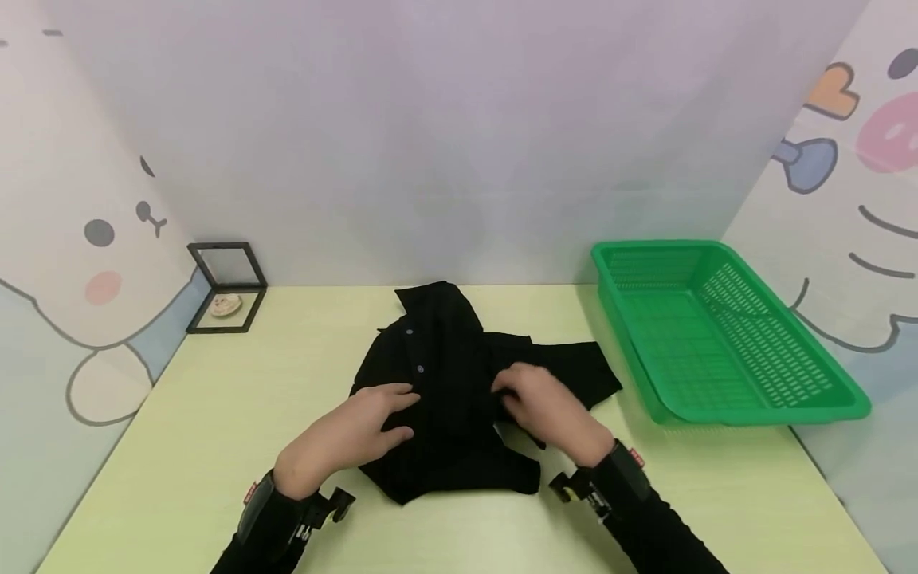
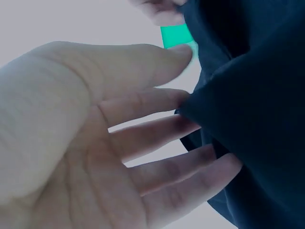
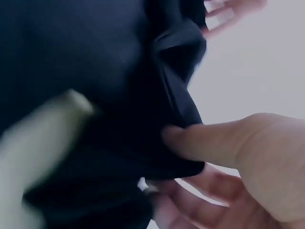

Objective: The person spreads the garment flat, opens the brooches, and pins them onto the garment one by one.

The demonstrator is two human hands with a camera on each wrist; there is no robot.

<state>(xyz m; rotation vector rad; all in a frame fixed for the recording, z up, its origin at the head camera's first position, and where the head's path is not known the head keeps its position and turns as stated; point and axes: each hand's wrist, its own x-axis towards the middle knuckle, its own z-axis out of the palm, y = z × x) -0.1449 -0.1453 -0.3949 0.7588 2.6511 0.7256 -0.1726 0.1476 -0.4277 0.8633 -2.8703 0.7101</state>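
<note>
A black shirt [image 1: 448, 399] with a collar and small buttons down its front lies partly folded on the pale table, one sleeve stretching out to the right. At its left side, my left hand [image 1: 351, 430] rests with fingers spread and nearly straight. In the left wrist view its fingertips touch the dark cloth [image 2: 257, 95], and the thumb stands apart from it. My right hand [image 1: 545, 406] pinches the shirt near the sleeve. The right wrist view has the thumb [image 3: 205, 140] over a fold of fabric and the other fingers underneath, partly hidden.
To the right stands a green plastic basket [image 1: 760, 416] with perforated walls. At the back left, a hinged black frame [image 1: 217, 329] stands open with a small round beige object [image 1: 225, 304] on it. A pale wall [image 1: 445, 143] borders the table's back edge.
</note>
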